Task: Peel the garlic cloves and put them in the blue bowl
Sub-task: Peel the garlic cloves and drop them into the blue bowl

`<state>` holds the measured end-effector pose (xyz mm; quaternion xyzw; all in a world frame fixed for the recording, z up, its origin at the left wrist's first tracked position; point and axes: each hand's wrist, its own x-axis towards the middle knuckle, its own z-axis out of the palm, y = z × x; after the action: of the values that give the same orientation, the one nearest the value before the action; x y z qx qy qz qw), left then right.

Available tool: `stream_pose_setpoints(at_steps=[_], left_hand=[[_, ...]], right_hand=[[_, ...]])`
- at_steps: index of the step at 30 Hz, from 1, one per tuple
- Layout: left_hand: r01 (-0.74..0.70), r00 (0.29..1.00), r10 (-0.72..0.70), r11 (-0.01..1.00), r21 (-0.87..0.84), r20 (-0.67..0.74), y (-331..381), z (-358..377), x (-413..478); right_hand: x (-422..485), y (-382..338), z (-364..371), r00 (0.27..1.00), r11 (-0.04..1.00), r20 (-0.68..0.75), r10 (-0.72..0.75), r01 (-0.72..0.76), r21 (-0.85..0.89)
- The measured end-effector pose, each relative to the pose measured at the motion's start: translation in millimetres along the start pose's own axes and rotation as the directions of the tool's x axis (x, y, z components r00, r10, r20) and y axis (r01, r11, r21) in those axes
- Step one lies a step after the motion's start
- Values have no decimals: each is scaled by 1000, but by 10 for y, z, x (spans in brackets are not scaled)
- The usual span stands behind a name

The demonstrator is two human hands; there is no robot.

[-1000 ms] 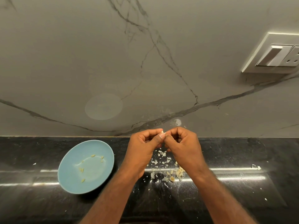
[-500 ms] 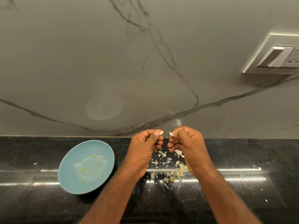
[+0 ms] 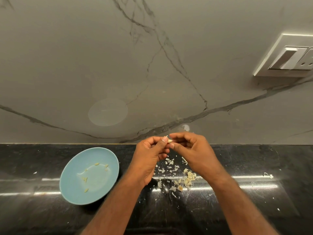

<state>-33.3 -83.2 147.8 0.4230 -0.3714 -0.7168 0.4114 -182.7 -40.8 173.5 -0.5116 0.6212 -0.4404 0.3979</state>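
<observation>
My left hand point(image 3: 150, 156) pinches a small pale garlic clove point(image 3: 169, 141) between thumb and fingertips, above the black counter. My right hand point(image 3: 194, 153) is just to its right, with index finger and thumb closing on the same clove's right end. The blue bowl point(image 3: 74, 189) sits on the counter to the left of my left hand and holds several small peeled cloves point(image 3: 96, 164). Below my hands lie unpeeled cloves point(image 3: 189, 178) amid scattered papery skins point(image 3: 169, 162).
The black stone counter point(image 3: 254, 200) runs across the lower half, meeting a grey marble wall point(image 3: 152, 65) behind. A white switch plate point(image 3: 288, 56) is on the wall at upper right. Stray skin bits point(image 3: 268, 175) lie at the right.
My hands came apart half a second ago, the right one pulling a piece of skin away, and have now come back together at the clove. The bowl has not moved.
</observation>
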Motion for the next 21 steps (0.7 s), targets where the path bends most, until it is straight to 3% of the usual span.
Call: stream_pose_setpoints(at_steps=[5,8,13,18,21], left_hand=[[-9,1000,8,999,35,12,-7,-2,2],[-96,990,112,978,184,-80,-31,-19,40],[-261,922,370,810,526,-112,-61,-60,62],[-267,910,410,685,678,-57,-63,-68,96],[-323,904,425,606,727,47,-85,-84,95]], right_hand=[[-13,9,63,999,999,-26,-32,33,19],[-5,30,74,999,995,-47,-3,7,95],[5,58,59,998,986,-33,47,-41,161],[10,71,71,997,985,-33,64,-58,162],[13,83,72,996,989,-16,88,-85,123]])
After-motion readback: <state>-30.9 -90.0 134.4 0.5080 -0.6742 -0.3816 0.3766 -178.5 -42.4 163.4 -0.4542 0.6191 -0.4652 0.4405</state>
